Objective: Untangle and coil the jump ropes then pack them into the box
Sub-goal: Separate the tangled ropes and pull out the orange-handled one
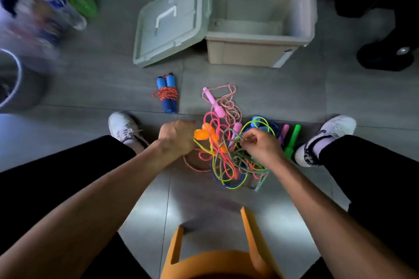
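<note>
A tangled heap of jump ropes (226, 161) lies on the floor between my feet: pink, yellow, blue and grey-green cords, with orange handles (204, 135), pink handles (215, 102) and a green handle (293, 140). My left hand (175, 137) is curled round the orange handles at the heap's left edge. My right hand (260, 145) pinches the grey-green rope (240, 156) above the heap. One coiled rope with blue handles (167, 94) lies apart, farther out. The beige box (260, 20) stands open beyond it with nothing inside, its lid (170, 18) leaning at its left.
An orange stool (217, 256) is under me. My white shoes (124, 127) (328, 138) flank the heap. Blurred containers and a green item (81, 0) stand at the far left, dark objects (385, 52) at the far right. Grey tiled floor (102, 79).
</note>
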